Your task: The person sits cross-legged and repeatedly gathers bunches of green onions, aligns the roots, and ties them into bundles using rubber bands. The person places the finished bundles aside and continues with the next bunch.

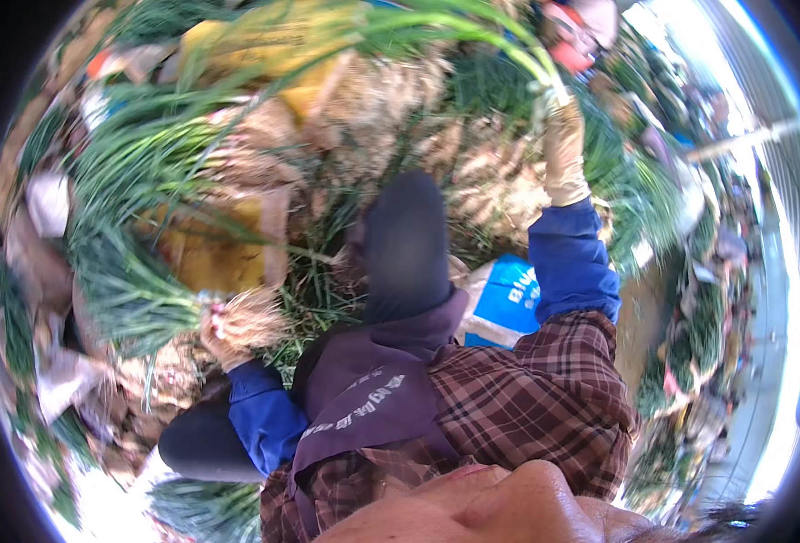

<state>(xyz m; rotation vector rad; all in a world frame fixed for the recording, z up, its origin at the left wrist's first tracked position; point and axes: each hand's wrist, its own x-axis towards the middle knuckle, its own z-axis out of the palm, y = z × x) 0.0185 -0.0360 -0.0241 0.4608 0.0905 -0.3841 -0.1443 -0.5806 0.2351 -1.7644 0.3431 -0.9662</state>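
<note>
My left hand is closed around the base of a bunch of green onions. Its pale, bushy roots point right and its green leaves fan out leftward. Stretched far forward on the right, my gloved right hand grips a few long green onion stalks near their white ends. Their leaves arch across the top of the view to the left and are blurred. More green onions with reddish-white bases lie in a heap ahead of my left hand, roots turned toward the middle.
Yellow bags lie between the onion heaps. A blue and white printed sack rests beside my right sleeve. Loose green leaves litter the ground around my knee. At the upper right, a person in pink and red sits nearby.
</note>
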